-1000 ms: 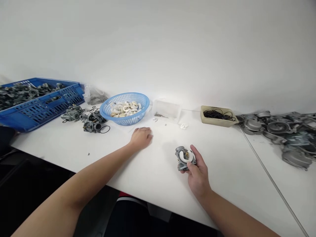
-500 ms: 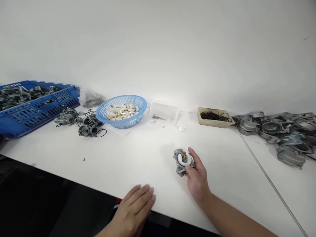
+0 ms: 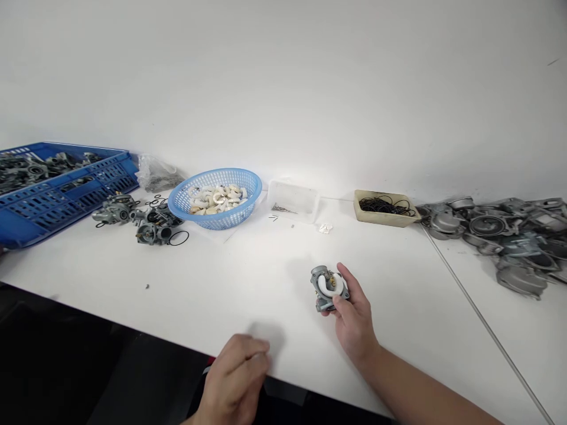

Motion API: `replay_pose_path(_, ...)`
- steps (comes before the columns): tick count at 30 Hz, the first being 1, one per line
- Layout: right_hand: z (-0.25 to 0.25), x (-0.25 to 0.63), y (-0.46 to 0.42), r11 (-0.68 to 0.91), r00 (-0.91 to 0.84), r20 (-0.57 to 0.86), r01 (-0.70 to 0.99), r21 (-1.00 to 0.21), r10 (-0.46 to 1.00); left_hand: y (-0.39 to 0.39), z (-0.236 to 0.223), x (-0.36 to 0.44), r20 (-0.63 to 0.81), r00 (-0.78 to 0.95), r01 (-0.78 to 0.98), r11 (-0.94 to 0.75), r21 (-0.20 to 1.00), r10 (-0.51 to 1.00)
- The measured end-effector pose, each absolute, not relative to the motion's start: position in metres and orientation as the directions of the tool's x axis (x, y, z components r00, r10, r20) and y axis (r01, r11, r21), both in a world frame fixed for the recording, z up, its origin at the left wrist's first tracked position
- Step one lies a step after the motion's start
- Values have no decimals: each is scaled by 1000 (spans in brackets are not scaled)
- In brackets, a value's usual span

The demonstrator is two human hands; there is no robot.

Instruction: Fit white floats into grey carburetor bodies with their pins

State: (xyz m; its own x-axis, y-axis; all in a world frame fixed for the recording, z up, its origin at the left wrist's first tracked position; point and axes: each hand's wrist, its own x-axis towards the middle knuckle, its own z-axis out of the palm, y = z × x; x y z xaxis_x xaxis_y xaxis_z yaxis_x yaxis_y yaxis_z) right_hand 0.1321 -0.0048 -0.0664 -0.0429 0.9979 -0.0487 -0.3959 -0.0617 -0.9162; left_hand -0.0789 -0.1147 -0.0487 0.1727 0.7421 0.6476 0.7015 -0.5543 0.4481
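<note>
My right hand (image 3: pixel 352 319) is closed around a grey metal carburetor (image 3: pixel 322 304), held up over the white table. A white U-shaped float (image 3: pixel 326 289) sits on its upturned side, and my thumb lies against it. Brass parts show inside the float's curve. My left hand (image 3: pixel 239 369) is at the table's front edge, lower left of the carburetor and apart from it. Its fingers are curled in and slightly blurred; whatever they may hold is hidden.
A blue basket (image 3: pixel 172 211) holds white floats. Left of it lie carburetors (image 3: pixel 153 229), black rings (image 3: pixel 179 238) and a blue crate (image 3: pixel 66 208). Behind stand a clear tray (image 3: pixel 305 200) with pins and a cream tray (image 3: pixel 385 222) of black rings. Metal bowls (image 3: pixel 487 225) are piled right.
My left hand has gone from fingers stretched out flat to fingers curled in, staying near the table edge. My right hand and the carburetor have hardly moved. The view has shifted slightly.
</note>
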Motion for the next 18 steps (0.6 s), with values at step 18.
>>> replay_pose_path(18,-56,141,-10,-5,-97,48,-489,-872,994,10,-2,-19,508,66,76,-512,856,859)
